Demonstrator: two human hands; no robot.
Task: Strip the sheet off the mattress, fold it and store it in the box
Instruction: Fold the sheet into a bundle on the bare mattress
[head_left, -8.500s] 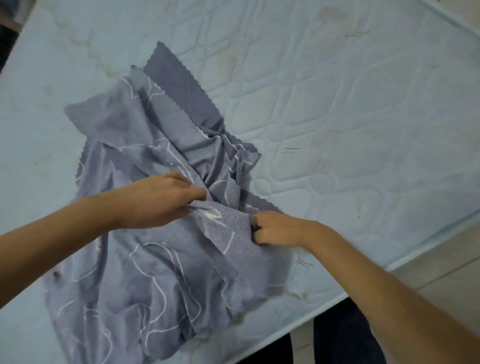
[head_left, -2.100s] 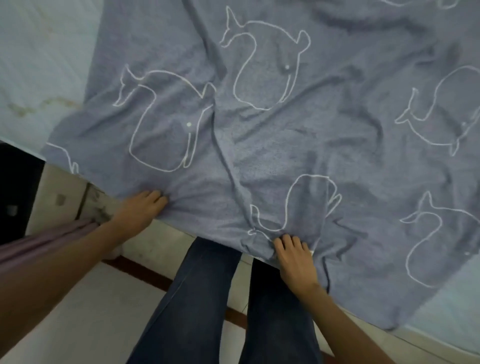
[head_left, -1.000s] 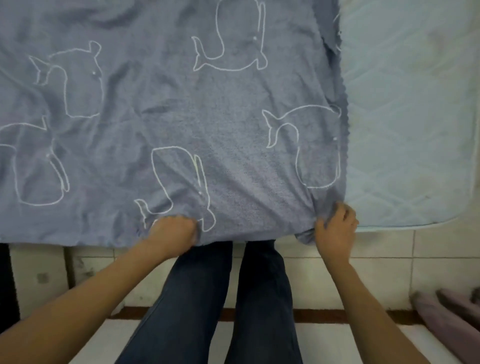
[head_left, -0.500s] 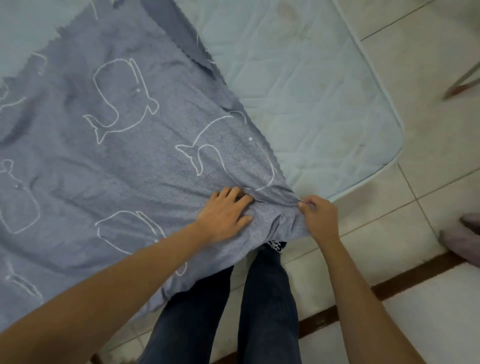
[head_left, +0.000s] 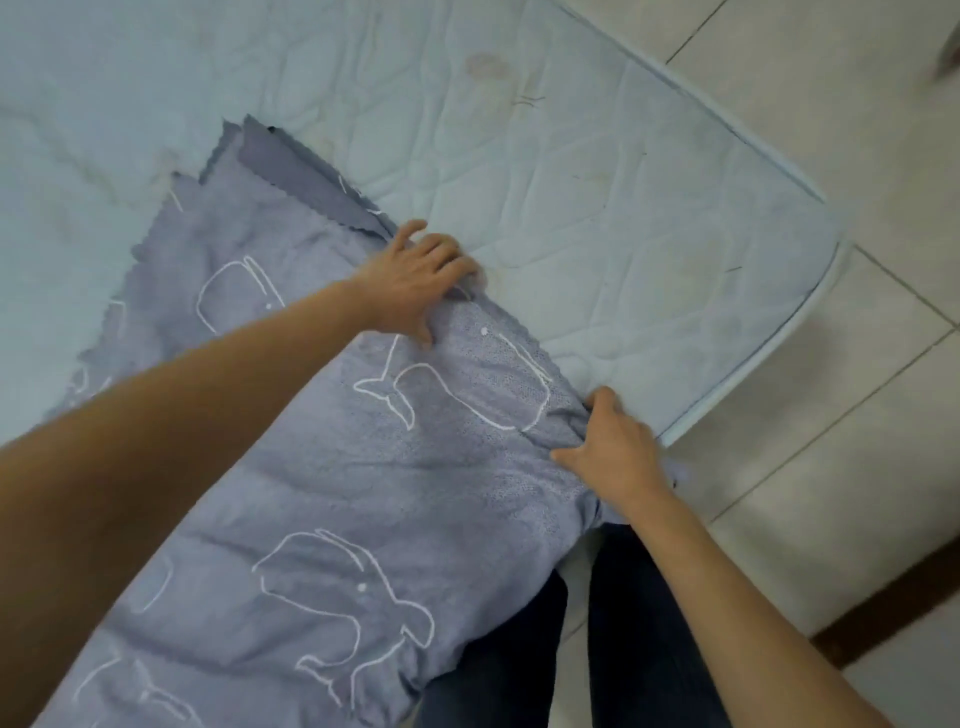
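Fingers spread, the left hand (head_left: 413, 283) pressed flat on the sheet (head_left: 322, 467) at mid-frame, while the right hand (head_left: 615, 449) curled around a bunched gather of the cloth at lower right. The grey-blue, nubby sheet, printed with white whale outlines and cut with a zigzag edge, lay doubled over the left of the pale blue quilted mattress (head_left: 597, 182), its near end draped before dark trousers (head_left: 509, 665). Cream floor tiles (head_left: 857, 389) filled the right of the frame.
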